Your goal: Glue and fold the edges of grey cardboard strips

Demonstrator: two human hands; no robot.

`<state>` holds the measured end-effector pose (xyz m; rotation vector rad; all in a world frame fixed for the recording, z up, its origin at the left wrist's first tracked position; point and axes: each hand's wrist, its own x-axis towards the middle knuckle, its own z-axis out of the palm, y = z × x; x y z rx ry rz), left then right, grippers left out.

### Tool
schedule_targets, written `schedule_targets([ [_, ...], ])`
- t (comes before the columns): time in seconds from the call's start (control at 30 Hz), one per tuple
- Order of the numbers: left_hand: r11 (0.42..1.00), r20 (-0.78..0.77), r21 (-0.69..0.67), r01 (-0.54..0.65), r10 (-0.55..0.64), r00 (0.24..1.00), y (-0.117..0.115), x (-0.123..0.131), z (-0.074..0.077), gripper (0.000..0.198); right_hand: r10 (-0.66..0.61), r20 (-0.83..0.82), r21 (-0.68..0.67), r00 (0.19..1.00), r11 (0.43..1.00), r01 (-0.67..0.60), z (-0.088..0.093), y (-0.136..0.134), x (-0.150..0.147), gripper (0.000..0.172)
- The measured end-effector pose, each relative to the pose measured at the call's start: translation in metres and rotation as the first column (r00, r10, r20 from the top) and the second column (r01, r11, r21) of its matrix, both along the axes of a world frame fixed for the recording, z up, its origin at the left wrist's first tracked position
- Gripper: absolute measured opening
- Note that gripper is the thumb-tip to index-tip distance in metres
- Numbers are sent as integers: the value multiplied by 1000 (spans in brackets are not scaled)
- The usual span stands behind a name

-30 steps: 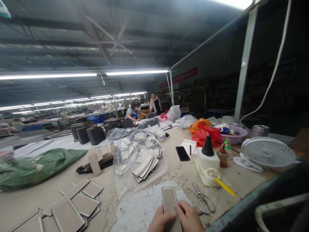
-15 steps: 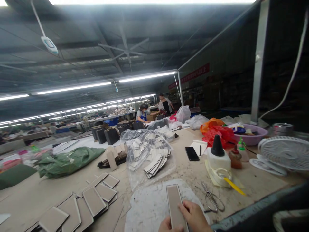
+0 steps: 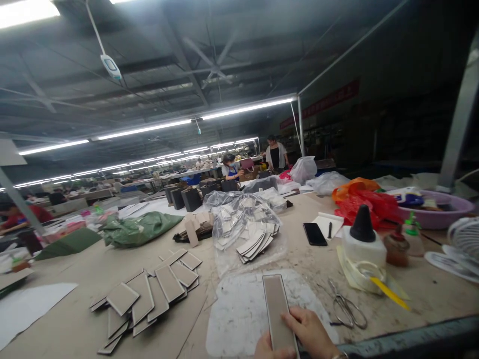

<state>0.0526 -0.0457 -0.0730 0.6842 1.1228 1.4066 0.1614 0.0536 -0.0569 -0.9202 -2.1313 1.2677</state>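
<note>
Between my two hands is a flat beige rectangular panel (image 3: 276, 304) with a dark and pale edge, tilted up over a stained white sheet (image 3: 232, 319). My left hand (image 3: 270, 347) grips its lower left side, mostly cut off by the frame's bottom. On the right edge, my right hand (image 3: 310, 329) is closed with the thumb on the panel's face. A loose heap of similar panels (image 3: 170, 283) lies on the table to the left. Scissors (image 3: 346, 306) rest to the right of my right hand.
Beyond the sheet lies a clear plastic bag (image 3: 249, 224) with pale strips. To the right are a phone (image 3: 315, 234), a white bottle with a black cone cap (image 3: 363, 244), a tape roll (image 3: 370, 274), a purple basin (image 3: 437, 212) and a fan (image 3: 466, 239). Co-workers (image 3: 231, 169) are farther back.
The view has swung left, so the table items sit farther right and more of the panel heap shows. Both hands still hold the same panel.
</note>
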Motion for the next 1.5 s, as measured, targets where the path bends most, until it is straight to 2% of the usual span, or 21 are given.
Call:
schedule_targets([
  [0.1,999,16,28,20,-20,1000,0,1,-1,69,26,-24,-68,999,997,-28,-4,1,-1,54],
  [0.2,996,15,75,41,-43,999,-2,-6,1,70,57,-78,-278,995,957,-77,-10,1,-4,59],
  [0.3,998,12,65,-12,11,1000,-14,-29,10,71,-11,-55,-360,998,933,-9,-15,2,-5,60],
  [0.4,986,12,-17,-163,163,986,-35,-63,32,68,-57,56,-171,997,983,65,-16,2,-2,46],
  [0.47,963,-27,-44,-266,265,964,-48,-90,56,63,-65,121,-13,991,998,67,-17,1,1,38],
  [0.53,921,-158,-48,-386,374,914,-56,-122,85,58,-55,157,77,986,996,43,-19,3,4,35],
  [0.6,810,-407,-1,-586,535,741,-59,-161,115,51,-32,198,86,980,996,15,-22,7,6,35],
  [0.67,709,-498,32,-704,622,604,-62,-201,142,48,-72,215,107,974,993,50,-24,13,8,33],
  [0.73,614,-569,83,-785,676,469,-69,-234,161,54,-126,223,147,967,985,95,-22,16,10,32],
  [0.8,546,-622,125,-828,694,363,-75,-253,166,66,-174,224,202,959,971,129,-16,14,13,32],
  [0.83,511,-657,155,-845,692,298,-76,-259,162,71,-204,225,234,953,961,150,-12,13,14,31],
  [0.87,474,-744,230,-850,649,160,-76,-261,154,71,-242,223,275,944,945,177,-7,12,15,29],
  [0.9,501,-797,264,-824,595,106,-74,-260,142,67,-286,228,312,931,927,209,-2,12,15,28],
  [0.93,596,-829,198,-778,525,191,-70,-255,128,62,-334,248,342,909,908,240,2,14,16,27],
  [0.97,717,-835,102,-689,438,333,-64,-246,113,60,-376,270,377,886,888,262,6,17,17,25],
  [1.0,792,-807,33,-610,381,451,-57,-233,99,60,-426,287,405,858,866,295,10,20,18,23],
  [1.1,908,-721,-36,-416,265,640,-31,-177,71,56,-586,314,474,747,779,411,19,33,28,23],
  [1.2,972,-651,-27,-235,161,742,2,-116,64,48,-687,411,518,600,717,466,23,43,43,30],
  [1.3,996,-547,-7,-85,67,835,42,-71,67,41,-705,516,507,487,710,489,22,50,55,31],
  [1.4,999,-456,18,26,-15,890,80,-46,62,37,-695,561,500,450,718,485,19,55,62,28],
  [1.5,998,-350,18,54,-45,936,105,-33,47,37,-680,595,501,428,730,464,17,58,65,30],
])
